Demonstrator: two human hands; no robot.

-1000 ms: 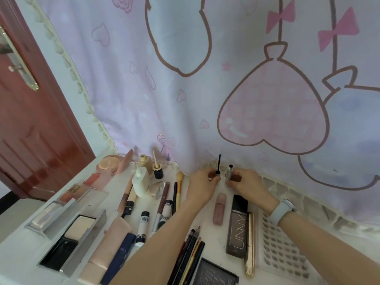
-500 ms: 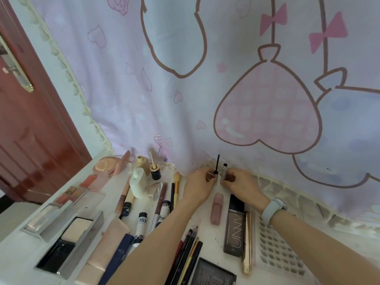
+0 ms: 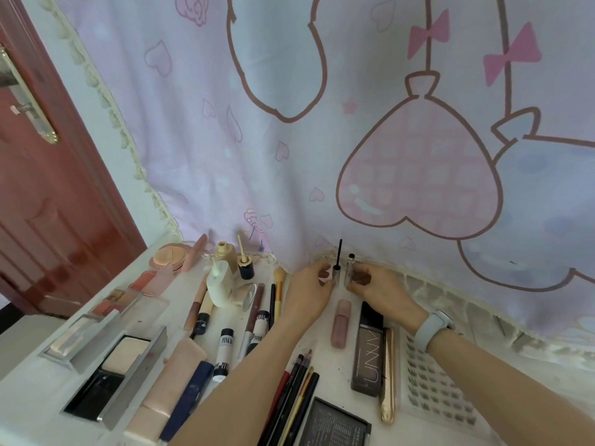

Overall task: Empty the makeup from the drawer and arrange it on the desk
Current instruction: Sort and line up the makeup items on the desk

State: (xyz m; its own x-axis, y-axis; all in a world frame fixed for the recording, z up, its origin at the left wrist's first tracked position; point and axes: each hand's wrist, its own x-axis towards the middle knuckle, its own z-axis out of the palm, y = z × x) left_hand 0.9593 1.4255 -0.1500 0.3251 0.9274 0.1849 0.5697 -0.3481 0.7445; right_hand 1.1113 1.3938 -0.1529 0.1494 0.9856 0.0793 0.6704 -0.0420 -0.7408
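- Both hands hold the same spot at the back of the white counter point(image 3: 38, 391) as a second ago, and the things on it lie where they lay; only the view has shifted a little.
- The left hand point(image 3: 309, 292) pinches the cap of a thin black applicator wand point(image 3: 339, 252), which stands upright with its tip up against the pink heart-print curtain point(image 3: 289, 123).
- The right hand point(image 3: 380, 289), with a pale grey band on its wrist point(image 3: 433, 329), pinches a small clear tube of brown makeup point(image 3: 351, 268), upright and just beside the wand.
- Below the hands a dusty-pink tube point(image 3: 340, 323) lies flat, next to a dark brown rectangular case with white lettering point(image 3: 368, 352) and a slim gold stick point(image 3: 388, 375).
- A clear tray of false lashes point(image 3: 438, 387) sits to the right of them.
- A bundle of dark pencils point(image 3: 297, 394) lies between the forearms.
- To the left are a cream squeeze bottle point(image 3: 220, 284), a round peach compact point(image 3: 169, 257), black-and-white tubes point(image 3: 225, 352) and an open silver mirror compact point(image 3: 109, 375).
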